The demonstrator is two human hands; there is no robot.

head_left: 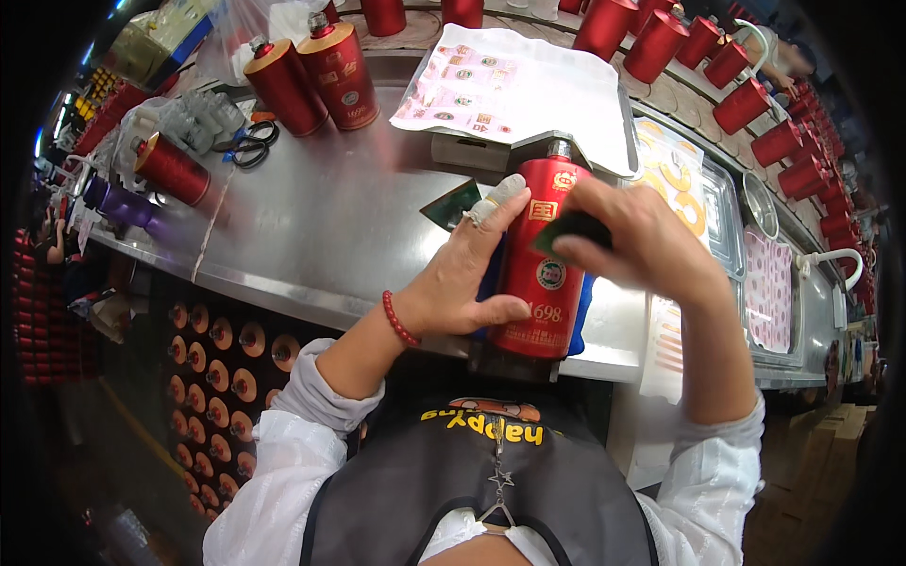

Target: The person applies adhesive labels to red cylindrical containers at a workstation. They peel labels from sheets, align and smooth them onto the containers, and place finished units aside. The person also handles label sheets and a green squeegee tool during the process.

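Note:
A red bottle (pixel 538 297) with gold lettering and a round emblem lies tilted in front of me, its neck pointing away. My left hand (pixel 462 259) steadies its left side, thumb low on the front and fingers near the shoulder. White covers wrap some of those fingertips. Pinched in my right hand (pixel 632 226) is a dark green flat piece, like a scraper (pixel 574 229), held against the bottle's upper front. Blue cloth (pixel 583 316) shows beneath the bottle. Another dark green flat piece (pixel 451 206) sits on the metal table (pixel 311 236), left of the bottle.
A white label sheet (pixel 528 80) with pink labels lies beyond the bottle. Black-handled scissors (pixel 252 144) and several red bottles (pixel 340 75) stand at the left. More bottles (pixel 656 47) line a curved conveyor. Label strips (pixel 675 174) and trays (pixel 722 222) occupy the right.

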